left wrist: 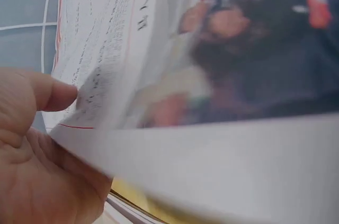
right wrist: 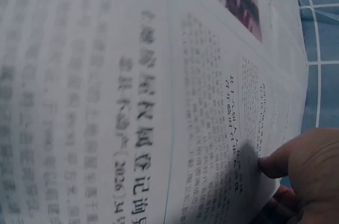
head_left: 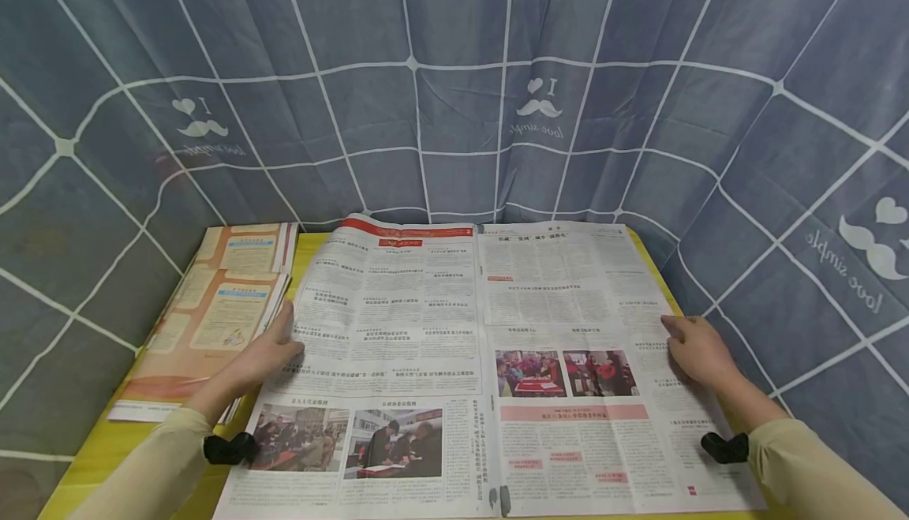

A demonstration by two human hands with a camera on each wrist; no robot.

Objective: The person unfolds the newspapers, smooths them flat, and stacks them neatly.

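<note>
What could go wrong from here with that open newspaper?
Creasing or tearing: the left grip and right grip hold the newspaper by its opposite side edges, so uneven pulling might damage the sheets.
Snagging: the left grip is right beside the stack of orange printed papers, and a sideways move could shift it.

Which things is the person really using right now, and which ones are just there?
Being used:
- Open newspaper
- Left hand, holding one side edge
- Right hand, holding the opposite edge

Just there:
- Orange-printed papers, stacked by the left hand
- Yellow tabletop, underneath
- Blue-grey checked curtain, behind
</note>
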